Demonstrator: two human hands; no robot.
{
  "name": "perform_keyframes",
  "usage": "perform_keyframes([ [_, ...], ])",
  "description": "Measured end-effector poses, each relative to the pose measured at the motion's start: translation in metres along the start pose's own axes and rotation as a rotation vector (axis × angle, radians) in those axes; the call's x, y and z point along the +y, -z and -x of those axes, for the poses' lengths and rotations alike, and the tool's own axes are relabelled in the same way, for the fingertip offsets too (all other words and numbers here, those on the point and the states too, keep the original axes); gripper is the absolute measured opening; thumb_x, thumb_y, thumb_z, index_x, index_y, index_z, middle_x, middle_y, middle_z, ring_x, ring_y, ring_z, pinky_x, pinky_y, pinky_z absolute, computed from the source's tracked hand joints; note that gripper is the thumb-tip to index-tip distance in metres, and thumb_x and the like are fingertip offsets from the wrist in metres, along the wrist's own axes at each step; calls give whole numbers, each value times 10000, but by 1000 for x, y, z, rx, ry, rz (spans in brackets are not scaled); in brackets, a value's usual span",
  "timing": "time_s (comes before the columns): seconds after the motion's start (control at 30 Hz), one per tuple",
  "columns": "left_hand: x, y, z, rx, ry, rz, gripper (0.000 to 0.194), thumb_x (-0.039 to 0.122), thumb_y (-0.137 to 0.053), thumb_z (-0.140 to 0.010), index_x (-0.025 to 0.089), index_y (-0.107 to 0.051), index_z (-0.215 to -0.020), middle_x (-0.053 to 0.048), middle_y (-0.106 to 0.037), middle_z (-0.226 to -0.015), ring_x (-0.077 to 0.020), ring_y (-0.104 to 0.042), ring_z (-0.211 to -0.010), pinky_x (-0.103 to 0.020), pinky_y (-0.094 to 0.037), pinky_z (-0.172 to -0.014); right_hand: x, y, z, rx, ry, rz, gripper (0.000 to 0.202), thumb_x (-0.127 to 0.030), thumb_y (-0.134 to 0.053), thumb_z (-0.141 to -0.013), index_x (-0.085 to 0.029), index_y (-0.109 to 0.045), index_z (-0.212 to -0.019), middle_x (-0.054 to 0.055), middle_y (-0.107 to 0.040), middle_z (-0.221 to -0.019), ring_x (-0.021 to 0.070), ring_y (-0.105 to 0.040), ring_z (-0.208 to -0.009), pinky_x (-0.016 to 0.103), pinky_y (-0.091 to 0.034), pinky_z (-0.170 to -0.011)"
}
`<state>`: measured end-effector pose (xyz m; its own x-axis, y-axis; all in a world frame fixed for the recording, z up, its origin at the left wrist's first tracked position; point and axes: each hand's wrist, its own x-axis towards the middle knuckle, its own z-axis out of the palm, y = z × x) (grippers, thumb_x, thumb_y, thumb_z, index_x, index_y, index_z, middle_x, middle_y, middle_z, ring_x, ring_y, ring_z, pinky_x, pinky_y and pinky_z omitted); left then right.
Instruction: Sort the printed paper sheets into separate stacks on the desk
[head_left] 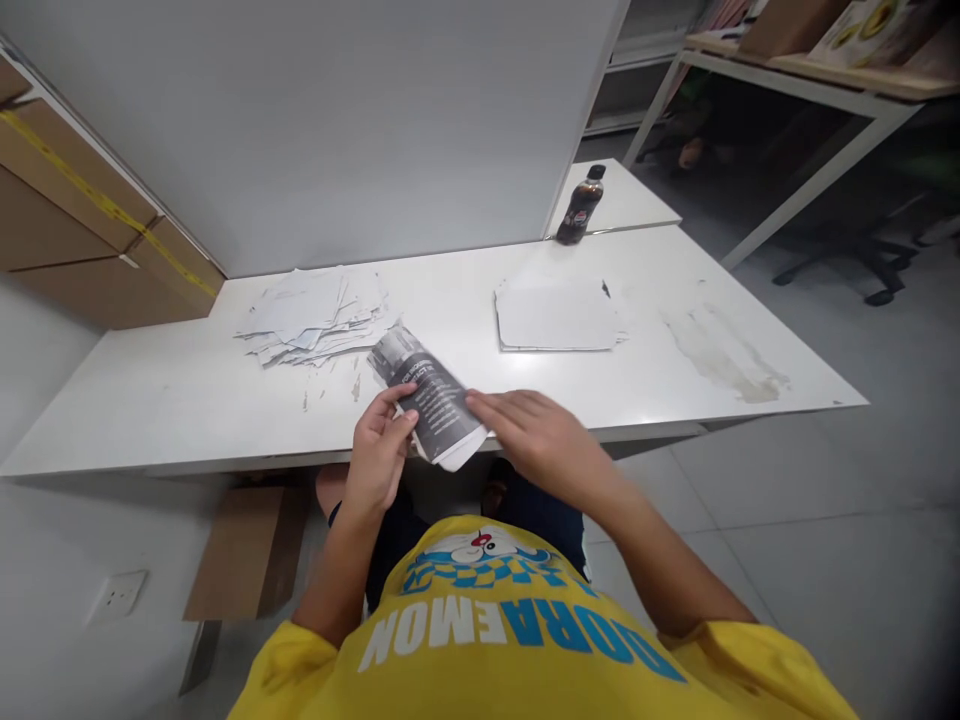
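Observation:
Near the front edge of the white table, my left hand [381,445] grips a dark grey printed booklet [442,415] by its left side, thumb on top. White paper edges show at the booklet's lower end. My right hand [536,435] touches its right edge with fingers held together; whether they pinch it is hard to see. A messy pile of torn white papers [315,310] lies beyond my left hand. Farther right on the table lies a neater white stack [555,317] with ragged corners.
A cola bottle [581,205] stands upright at the back, beside a grey partition [337,120]. Cardboard boxes [67,200] sit at the far left, another box [244,550] below the table. A brownish smear [724,355] marks the tabletop's right part.

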<state>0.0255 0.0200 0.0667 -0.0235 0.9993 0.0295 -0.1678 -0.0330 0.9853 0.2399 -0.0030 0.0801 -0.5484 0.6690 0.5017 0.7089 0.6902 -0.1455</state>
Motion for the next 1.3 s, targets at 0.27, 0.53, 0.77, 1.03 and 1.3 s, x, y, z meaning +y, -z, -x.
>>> perform_keyframes([
  [0.27, -39, 43, -103, 60, -500, -708, 300, 320, -470, -949, 202, -701, -1099, -96, -697, -1116, -229, -676, -1016, -385, -527, -925, 119, 2, 3, 524, -235, 558, 274, -139, -489, -935, -161, -683, -1127, 112, -762, -1020, 213, -707, -897, 351, -506, -789],
  [0.53, -43, 129, -184, 347, -564, -1108, 376, 273, -434, -922, 145, -643, -1207, -138, -649, -1249, -267, -534, -1254, -443, -382, -1128, 199, -86, 42, 327, -535, 583, 312, -133, -466, -886, -135, -734, -1045, 178, -690, -1222, 260, -663, -807, 372, -440, -664],
  [0.77, -65, 158, -259, 281, -186, -1433, 702, 446, -567, -854, 87, -446, -1444, -181, -349, -1559, -371, -244, -1470, -541, -162, -1205, 199, -117, 50, 205, -450, 346, 335, -134, -476, -866, -183, -731, -1078, 82, -729, -1164, 265, -623, -952, 401, -457, -822],
  [1.03, -84, 166, -260, 383, -400, -1243, 406, 253, -447, -907, 123, -639, -1240, -166, -593, -1360, -312, -464, -1344, -522, -295, -1147, 193, -113, 45, 113, -422, 209, 361, -126, -475, -840, -214, -734, -1076, 78, -734, -1136, 286, -604, -1047, 440, -438, -903],
  [1.3, -81, 157, -246, 312, -469, -1259, 486, 251, -312, -966, 77, -513, -1373, -170, -538, -1423, -255, -395, -1413, -458, -253, -1188, 198, -116, 43, 130, -507, 72, 366, -150, -461, -789, -182, -737, -1027, 91, -730, -1102, 283, -629, -1007, 445, -472, -876],
])
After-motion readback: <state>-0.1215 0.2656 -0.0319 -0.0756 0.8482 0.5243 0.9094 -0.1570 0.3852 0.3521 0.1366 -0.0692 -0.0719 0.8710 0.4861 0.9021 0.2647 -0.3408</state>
